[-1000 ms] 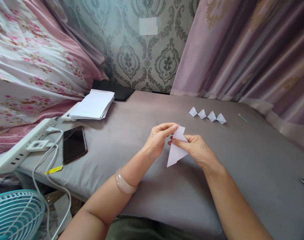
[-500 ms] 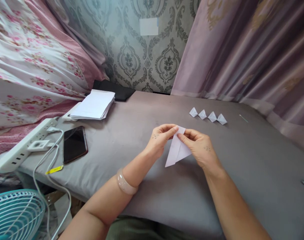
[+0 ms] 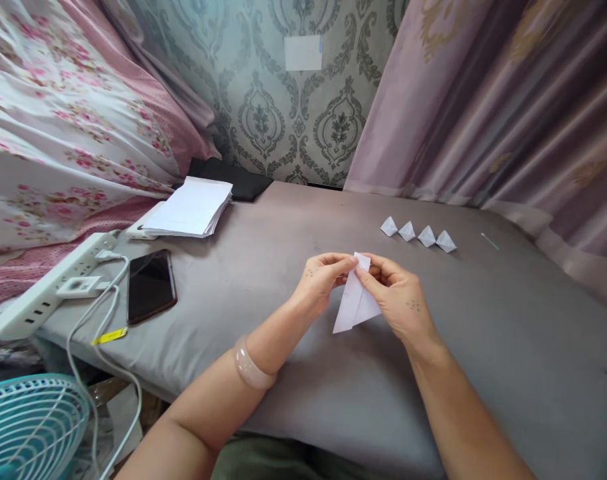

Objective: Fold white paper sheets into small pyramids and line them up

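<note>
A folded sheet of white paper is held up above the grey tabletop, its pointed end hanging down. My left hand pinches the upper left edge with the thumb on top. On the other side, my right hand grips the paper, thumb pressed flat across its face near the top. Fingers of both hands are partly hidden behind the sheet. Farther back to the right, several small folded paper shapes stand in a slanting row, apart from my hands.
A stack of white paper lies at the back left, by a black cloth-like item. A phone, a power strip and white cables occupy the left side. Below the table edge stands a blue fan. A thin stick lies far right.
The thumbs have come slightly closer together at the top of the paper. The whole view has shifted a little; both hands keep their hold.
</note>
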The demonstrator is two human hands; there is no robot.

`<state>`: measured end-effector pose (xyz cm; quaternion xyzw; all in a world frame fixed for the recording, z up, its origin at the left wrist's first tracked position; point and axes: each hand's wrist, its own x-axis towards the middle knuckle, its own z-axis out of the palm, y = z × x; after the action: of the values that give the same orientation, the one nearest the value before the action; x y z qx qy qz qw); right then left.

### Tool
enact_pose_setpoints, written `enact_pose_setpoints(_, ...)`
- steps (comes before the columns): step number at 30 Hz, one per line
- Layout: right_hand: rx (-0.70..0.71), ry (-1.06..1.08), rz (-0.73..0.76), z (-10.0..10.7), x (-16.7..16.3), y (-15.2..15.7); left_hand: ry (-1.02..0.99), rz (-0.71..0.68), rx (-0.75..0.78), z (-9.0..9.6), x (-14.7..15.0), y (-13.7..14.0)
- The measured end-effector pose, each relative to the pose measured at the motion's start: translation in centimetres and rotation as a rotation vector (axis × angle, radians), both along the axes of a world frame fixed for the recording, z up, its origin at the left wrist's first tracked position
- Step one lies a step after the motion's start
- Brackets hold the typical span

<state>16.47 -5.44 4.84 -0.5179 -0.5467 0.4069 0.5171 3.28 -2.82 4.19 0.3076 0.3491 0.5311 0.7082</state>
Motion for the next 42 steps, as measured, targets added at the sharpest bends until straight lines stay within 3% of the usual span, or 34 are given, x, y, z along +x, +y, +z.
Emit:
enact_pose_setpoints(6, 0.088, -0.126, -0.024, -0.1, -0.2, -0.2, -0.022, 0.009, -0.028, 0.4, -0.1, -0.1)
enact_pose_setpoints(21, 0.487, -0.693, -0.084, 0.0, -0.4, -0.6, 0.026, 0.065, 0.149, 0.0, -0.1, 0.3)
enact_pose_setpoints(34, 0.593, -0.941, -0.109, 0.4, -0.5, -0.7, 0.034, 0.059, 0.188, 0.2, -0.3, 0.4)
enact_pose_setpoints(42, 0.64, -1.319, -0.148, 1.0, -1.1, -1.7, -0.052, -0.026, 0.122, 0.3, -0.7, 0.5)
